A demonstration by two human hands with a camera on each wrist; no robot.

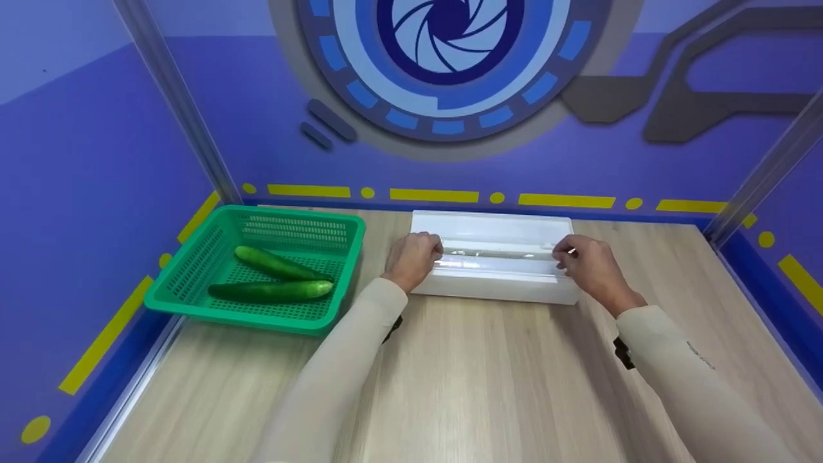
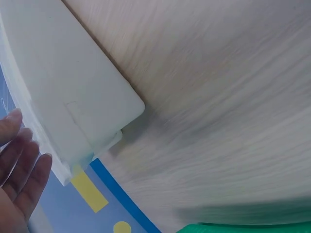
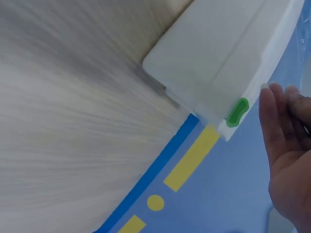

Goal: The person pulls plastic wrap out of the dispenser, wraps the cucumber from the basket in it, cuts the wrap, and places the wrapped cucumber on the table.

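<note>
A white cling film dispenser [image 1: 495,289] lies on the table with its lid [image 1: 492,225] raised at the back. Clear, shiny cling film [image 1: 492,265] stretches across its opening between the two hands. At the left end, the left hand [image 1: 415,257] pinches the film between thumb and fingers, close over the dispenser's edge. The right hand [image 1: 593,267] pinches the film at the opposite end. A green slider [image 3: 238,112] shows on the dispenser's end in the right wrist view, beside the right fingertips.
Left of the dispenser stands a green plastic basket [image 1: 257,325] holding two cucumbers, one in front [image 1: 270,291] and another behind [image 1: 280,263]. A blue patterned wall [image 1: 450,170] rises right behind the dispenser. Side panels bound the wooden table [image 1: 476,379].
</note>
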